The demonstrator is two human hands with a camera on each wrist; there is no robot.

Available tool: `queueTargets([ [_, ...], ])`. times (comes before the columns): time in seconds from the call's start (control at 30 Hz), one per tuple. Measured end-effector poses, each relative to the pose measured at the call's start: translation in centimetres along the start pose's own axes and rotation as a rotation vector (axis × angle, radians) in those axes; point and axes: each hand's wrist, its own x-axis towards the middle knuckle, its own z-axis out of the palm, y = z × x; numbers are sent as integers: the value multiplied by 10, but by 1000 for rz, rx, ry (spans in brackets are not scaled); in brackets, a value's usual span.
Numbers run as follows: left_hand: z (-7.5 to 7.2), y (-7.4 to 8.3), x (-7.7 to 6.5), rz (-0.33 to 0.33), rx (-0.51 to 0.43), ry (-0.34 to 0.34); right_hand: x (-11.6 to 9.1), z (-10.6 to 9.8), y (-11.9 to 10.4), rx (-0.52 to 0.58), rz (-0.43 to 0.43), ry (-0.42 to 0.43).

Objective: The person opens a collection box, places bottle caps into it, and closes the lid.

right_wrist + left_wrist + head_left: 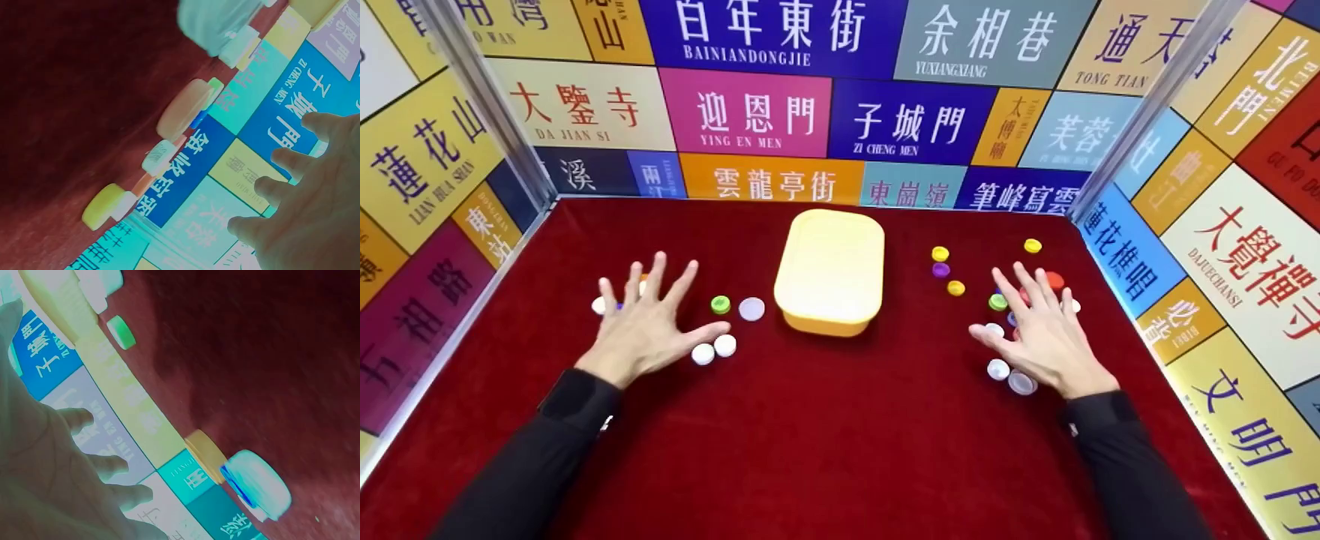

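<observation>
With fingers spread, my left hand (641, 330) hovers over the left side of the table among bottle caps. Near its thumb are two white caps (703, 354), a green cap (721, 304) and a pale lilac cap (751, 308). The left wrist view shows an orange cap (207, 455) beside a large whitish cap (259, 484). My right hand (1046, 337), also spread and holding nothing, is above another group: a green cap (997, 302), a red cap (1054, 281), a white cap (998, 369) and a translucent cap (1022, 383). Each hand partly hides caps beneath it.
Between the hands, towards the back, stands a yellow lidded box (832, 262). Two yellow caps (955, 288) and a purple cap (940, 270) lie right of it; another yellow cap (1033, 245) lies farther back. Printed panels (746, 112) wall the dark red tabletop (840, 435).
</observation>
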Motion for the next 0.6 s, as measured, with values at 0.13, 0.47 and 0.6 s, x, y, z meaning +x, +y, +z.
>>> queueTargets([
  [0.13, 1, 11, 4, 14, -7, 20, 6, 2, -9, 11, -15, -4],
  [0.47, 8, 57, 21, 34, -122, 24, 28, 13, -44, 40, -41, -22],
  [0.6, 11, 77, 28, 31, -177, 26, 39, 19, -63, 62, -66, -42],
])
